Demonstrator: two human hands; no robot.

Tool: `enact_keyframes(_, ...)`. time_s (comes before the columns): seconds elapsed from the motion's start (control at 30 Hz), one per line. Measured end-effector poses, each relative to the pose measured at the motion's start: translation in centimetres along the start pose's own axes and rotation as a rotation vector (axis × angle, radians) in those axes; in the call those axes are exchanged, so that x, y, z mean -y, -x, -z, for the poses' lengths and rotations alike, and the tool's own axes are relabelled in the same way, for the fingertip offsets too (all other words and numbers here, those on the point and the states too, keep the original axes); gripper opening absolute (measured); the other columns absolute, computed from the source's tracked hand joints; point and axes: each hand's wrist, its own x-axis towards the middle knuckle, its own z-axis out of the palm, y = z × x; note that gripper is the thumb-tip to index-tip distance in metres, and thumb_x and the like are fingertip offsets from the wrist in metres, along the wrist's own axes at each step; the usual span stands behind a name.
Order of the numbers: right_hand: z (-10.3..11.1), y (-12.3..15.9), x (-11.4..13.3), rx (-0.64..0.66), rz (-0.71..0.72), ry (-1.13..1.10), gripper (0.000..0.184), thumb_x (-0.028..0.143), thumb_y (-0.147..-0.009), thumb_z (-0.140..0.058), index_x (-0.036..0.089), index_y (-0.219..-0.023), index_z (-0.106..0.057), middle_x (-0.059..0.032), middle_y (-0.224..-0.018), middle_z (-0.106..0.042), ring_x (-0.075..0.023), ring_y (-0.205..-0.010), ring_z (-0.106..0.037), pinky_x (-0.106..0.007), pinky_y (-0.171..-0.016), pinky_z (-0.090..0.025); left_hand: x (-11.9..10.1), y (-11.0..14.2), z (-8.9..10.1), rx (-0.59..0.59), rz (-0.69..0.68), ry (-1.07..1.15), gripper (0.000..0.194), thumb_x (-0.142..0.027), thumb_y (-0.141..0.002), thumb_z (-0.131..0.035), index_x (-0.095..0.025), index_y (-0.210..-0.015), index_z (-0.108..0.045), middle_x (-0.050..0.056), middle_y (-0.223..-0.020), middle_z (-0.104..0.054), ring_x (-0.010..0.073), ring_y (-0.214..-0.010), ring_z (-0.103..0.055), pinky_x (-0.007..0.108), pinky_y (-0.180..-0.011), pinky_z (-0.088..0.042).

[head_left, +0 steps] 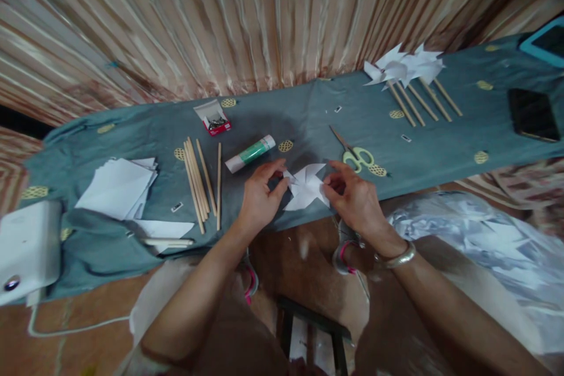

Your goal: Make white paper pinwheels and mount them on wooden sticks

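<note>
A white paper pinwheel (307, 187) with folded points is held at the front edge of the cloth-covered table. My left hand (263, 192) pinches its left point between thumb and fingers. On the other side, my right hand (351, 195), with a bangle at the wrist, has thumb and fingers closed on the right side of the paper. Just beyond the left hand lies a green and white glue stick (251, 153). Scissors with pale green handles (358, 156) rest behind the right hand.
Wooden sticks (197, 185) and stacked white paper (115, 187) lie left, near an open red box of small metal pieces (215, 123). Finished pinwheels on sticks (408, 67) and a phone (533, 114) are right. A white device (30, 249) stands at the left end; a plastic bag (480, 247) is below right.
</note>
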Motion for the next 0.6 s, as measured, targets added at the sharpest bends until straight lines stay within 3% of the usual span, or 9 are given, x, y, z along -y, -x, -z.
enact_keyframes(0.2, 0.4, -0.4, 0.8, -0.062, -0.050, -0.008, 0.044, 0.020, -0.076, -0.060, 0.016, -0.120, -0.061, -0.0021, -0.080, -0.075, -0.0200, -0.071, -0.071, -0.033, -0.071, -0.053, -0.1, -0.1, -0.5, -0.100, 0.080, 0.186, 0.042, -0.027, -0.079, -0.065, -0.021, -0.121, -0.062, 0.010, -0.124, -0.064, 0.0239, -0.112, -0.060, 0.039, -0.096, -0.047)
enact_keyframes(0.33, 1.3, -1.0, 1.1, -0.159, -0.048, 0.006, 0.042, 0.023, -0.075, -0.062, 0.016, -0.116, -0.062, -0.0023, -0.078, -0.076, -0.0203, -0.070, -0.070, -0.033, -0.070, -0.053, -0.9, -0.2, -1.0, -0.186, 0.228, 0.501, 0.057, -0.032, -0.069, -0.077, -0.024, -0.123, -0.059, 0.009, -0.134, -0.058, 0.0240, -0.121, -0.055, 0.038, -0.102, -0.042)
enact_keyframes(0.43, 1.9, -1.5, 1.4, -0.209, -0.043, 0.001, 0.040, 0.025, -0.075, -0.062, 0.016, -0.114, -0.062, -0.0025, -0.079, -0.076, -0.0202, -0.070, -0.070, -0.033, -0.070, -0.054, -2.1, 0.1, -1.5, -0.137, 0.369, 0.793, 0.051, -0.037, -0.067, -0.079, -0.022, -0.114, -0.065, 0.008, -0.121, -0.066, 0.0216, -0.111, -0.060, 0.034, -0.098, -0.044)
enact_keyframes(0.6, 1.9, -1.6, 2.2, -0.241, 0.008, -0.066, 0.038, 0.025, -0.077, -0.061, 0.017, -0.114, -0.060, -0.0015, -0.080, -0.076, -0.0186, -0.068, -0.070, -0.033, -0.071, -0.055, -4.1, 0.7, -2.1, 0.089, 0.542, 1.046, 0.032, -0.041, -0.062, -0.082, -0.014, -0.075, -0.071, 0.004, -0.074, -0.070, 0.0138, -0.072, -0.062, 0.025, -0.074, -0.047)
